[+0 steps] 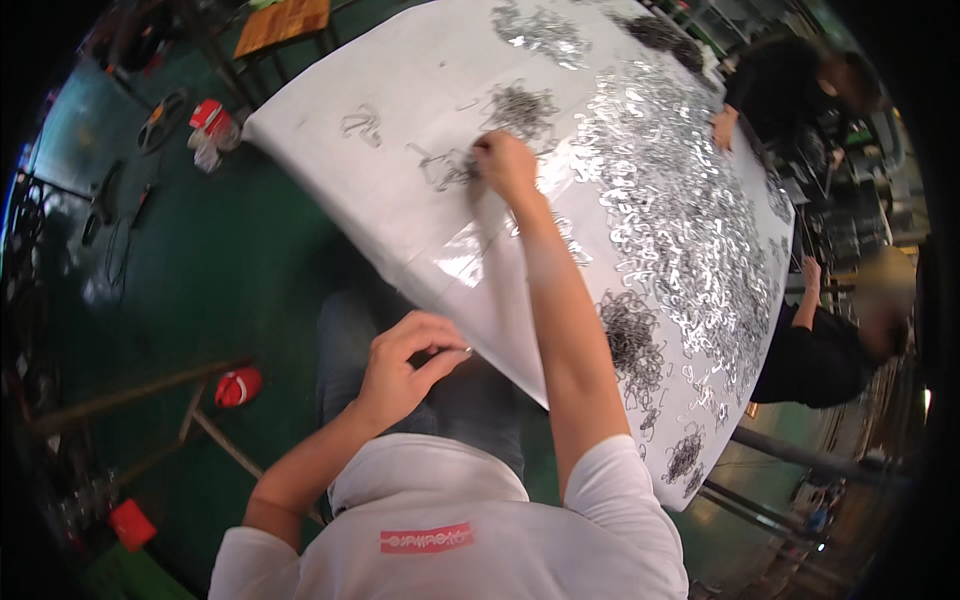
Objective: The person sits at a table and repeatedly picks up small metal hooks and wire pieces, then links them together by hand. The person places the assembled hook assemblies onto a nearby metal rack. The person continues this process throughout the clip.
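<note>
Over the white-covered table (330, 150), my right hand (507, 165) reaches out with fingers curled together at the edge of a small loose pile of bent wire hooks (447, 170). Whatever lies between those fingertips is hidden. Close to my body, just off the near table edge, my left hand (405, 365) has thumb and fingertips pressed together. A tiny glint shows at the pinch, too small to name. Beyond the right hand sits a denser dark heap of hooks (522, 108). A few separate hooks (362, 125) lie further left.
A broad spread of shiny hooks (680, 200) covers the table's right side, with a darker heap (632, 340) nearer me. Two people in dark clothes (775, 90) work along the far right edge. A wooden stool (283, 27) and red-lidded container (210, 120) stand left.
</note>
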A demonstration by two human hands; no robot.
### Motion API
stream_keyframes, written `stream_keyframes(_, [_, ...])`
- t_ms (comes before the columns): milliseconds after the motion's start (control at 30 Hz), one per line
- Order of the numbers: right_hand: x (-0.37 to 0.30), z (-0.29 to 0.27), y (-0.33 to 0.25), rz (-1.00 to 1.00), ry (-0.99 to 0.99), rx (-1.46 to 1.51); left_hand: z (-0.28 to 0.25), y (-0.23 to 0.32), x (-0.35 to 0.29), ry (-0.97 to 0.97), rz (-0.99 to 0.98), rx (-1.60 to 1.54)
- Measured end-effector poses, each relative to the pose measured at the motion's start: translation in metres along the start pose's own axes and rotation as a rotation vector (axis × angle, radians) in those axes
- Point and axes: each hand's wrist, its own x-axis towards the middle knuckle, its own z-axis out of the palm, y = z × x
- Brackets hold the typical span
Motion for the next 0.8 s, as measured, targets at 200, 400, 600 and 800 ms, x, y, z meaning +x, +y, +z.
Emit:
stream_keyframes(200, [0.022,0.011,-0.015,-0.106,-0.148,-0.288,0.006,0.004,-0.002,0.000,0.023,0.021])
stream_keyframes(400, [-0.051,-0.032,-0.006,0.006,-0.024,0.304,0.012,0.000,-0.005,-0.006,0.060,-0.010])
stream_keyframes(600, [-0.186,-0.087,-0.019,0.192,0.057,0.980,0.019,-0.002,-0.007,-0.001,0.068,0.006])
stream_keyframes(800, [-0.277,-0.108,-0.049,0.353,0.084,1.356,0.026,-0.006,-0.012,0.018,0.068,0.019])
